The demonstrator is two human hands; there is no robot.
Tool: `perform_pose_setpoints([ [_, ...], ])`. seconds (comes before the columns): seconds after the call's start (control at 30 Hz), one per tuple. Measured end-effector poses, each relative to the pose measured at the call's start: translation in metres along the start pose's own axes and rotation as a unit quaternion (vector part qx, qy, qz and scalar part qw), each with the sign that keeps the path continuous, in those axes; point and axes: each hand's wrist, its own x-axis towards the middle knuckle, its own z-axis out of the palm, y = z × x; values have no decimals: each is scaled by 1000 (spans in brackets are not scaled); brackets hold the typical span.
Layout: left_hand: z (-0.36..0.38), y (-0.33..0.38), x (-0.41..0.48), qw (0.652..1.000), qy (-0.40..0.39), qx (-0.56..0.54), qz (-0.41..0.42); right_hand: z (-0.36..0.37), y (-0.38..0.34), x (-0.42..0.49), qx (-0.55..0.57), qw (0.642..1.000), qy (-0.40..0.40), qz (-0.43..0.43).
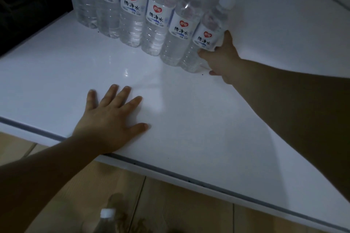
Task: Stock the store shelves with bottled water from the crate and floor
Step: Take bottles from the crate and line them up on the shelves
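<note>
A row of several clear water bottles with white labels and red heart logos stands along the back of the white shelf (170, 119). My right hand (221, 58) is wrapped around the rightmost bottle (206, 38), thumb across its front below the label, fingers behind it. That bottle stands upright, touching its neighbour (178, 36). My left hand (111, 121) lies flat on the shelf near the front edge, fingers spread, holding nothing. Another bottle with a white cap (107, 215) stands on the floor below the shelf edge.
The shelf's front edge (189, 179) runs diagonally from left to lower right. Wood-look floor tiles (170, 204) lie below it. A dark panel (28, 5) bounds the shelf at the far left. The white back wall (274, 15) rises behind the bottles.
</note>
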Motion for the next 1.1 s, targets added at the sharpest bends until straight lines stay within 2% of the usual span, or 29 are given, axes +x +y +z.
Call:
perform_pose_setpoints([
  [0.23,-7,2,-1,999,-45,17,-10,-17,7,-58,-102,994,-48,-3],
  [0.37,-22,13,-12,995,-86,-28,-42,-30,2,-107,-135,987,-81,-9],
  [0.5,-41,35,-61,986,-111,-111,-58,-41,-16,-152,-132,987,-96,-7],
  [0.83,-103,27,-185,977,-132,-147,-85,-64,-62,-273,-127,983,-131,-10],
  [0.97,-156,43,-221,979,-119,-153,-58,-95,-88,-323,-119,986,-112,-5],
  [1.1,-217,84,-258,982,-107,-156,13,-148,-111,-384,-127,990,-65,6],
])
